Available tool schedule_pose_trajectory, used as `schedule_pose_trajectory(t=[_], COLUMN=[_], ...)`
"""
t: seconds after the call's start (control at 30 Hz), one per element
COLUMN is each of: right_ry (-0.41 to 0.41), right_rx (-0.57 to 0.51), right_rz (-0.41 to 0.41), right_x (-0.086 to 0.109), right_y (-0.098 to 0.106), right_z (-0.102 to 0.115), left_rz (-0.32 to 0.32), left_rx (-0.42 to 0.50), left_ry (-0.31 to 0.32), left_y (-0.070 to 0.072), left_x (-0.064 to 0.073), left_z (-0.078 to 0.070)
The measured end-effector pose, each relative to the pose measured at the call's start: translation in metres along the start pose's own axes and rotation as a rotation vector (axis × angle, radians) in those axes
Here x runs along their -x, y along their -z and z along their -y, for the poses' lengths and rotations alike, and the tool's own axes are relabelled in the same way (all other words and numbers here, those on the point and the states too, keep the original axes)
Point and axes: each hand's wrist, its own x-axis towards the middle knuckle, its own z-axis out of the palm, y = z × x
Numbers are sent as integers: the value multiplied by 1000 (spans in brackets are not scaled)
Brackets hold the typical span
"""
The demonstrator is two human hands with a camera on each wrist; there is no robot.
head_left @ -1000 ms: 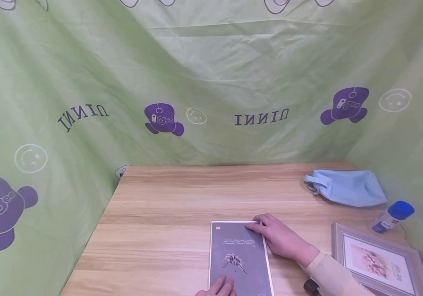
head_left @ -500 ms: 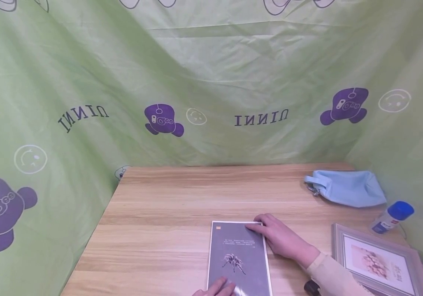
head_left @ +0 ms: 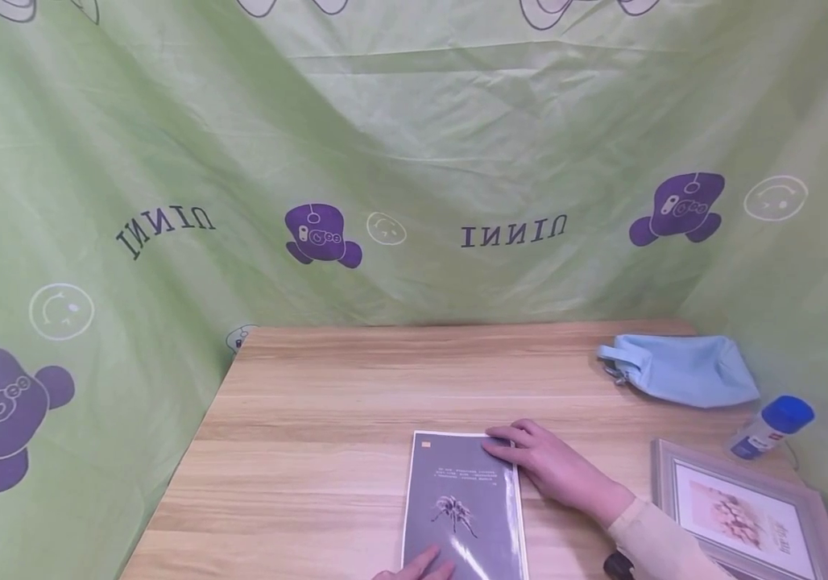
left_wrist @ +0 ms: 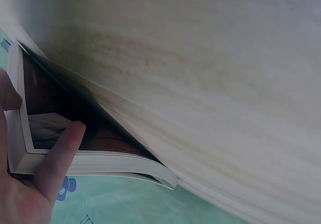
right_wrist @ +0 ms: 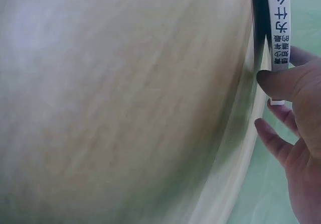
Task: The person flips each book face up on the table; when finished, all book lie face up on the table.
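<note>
A book point(head_left: 468, 483) with a grey, spider-printed cover and a pale border lies near the table's front. In the right wrist view its white spine point(right_wrist: 279, 28) carries Chinese lettering. My right hand point(head_left: 562, 471) grips the far right corner, thumb against the spine and fingers around the far edge. At the near left, my left hand point(head_left: 421, 568) holds the book, fingers on the cover; most of it falls below the head view. In the left wrist view, the left hand point(left_wrist: 30, 194) has one digit across a dark face of the book, next to the pale page edges point(left_wrist: 115, 162).
The wooden table point(head_left: 298, 435) reaches back to a green printed curtain point(head_left: 414, 145). On the right are a light blue pouch point(head_left: 689, 370), a blue-capped bottle point(head_left: 772, 427) and a framed picture point(head_left: 740, 515). A small black object point(head_left: 617, 565) lies partly under the right sleeve point(head_left: 660, 540).
The book's near end has shifted slightly left, and a bright glare has appeared on its cover. My left hand has moved a little left with it; the right hand stays at the far corner.
</note>
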Motion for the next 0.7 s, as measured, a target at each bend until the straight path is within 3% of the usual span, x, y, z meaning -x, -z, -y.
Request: schedule_pose_trajectory(t=[0.1, 0.2, 0.37, 0.57, 0.7], right_ry=[15, 20, 30, -4, -18], right_rx=[17, 18, -23, -88, -111], right_rz=[-7, -18, -45, -39, -31], right_x=[1, 1, 0, -3, -6], right_y=[0, 1, 4, 10, 15], right_z=[-1, -1, -2, -4, -6], left_rz=[-188, -297, -339, -379, -404], left_rx=[-124, -219, -281, -359, -351], left_ry=[-116, -201, -267, -446, -431], left_y=[-7, -11, -11, -11, -4], left_x=[1, 1, 1, -4, -8], left_z=[7, 13, 20, 34, 37])
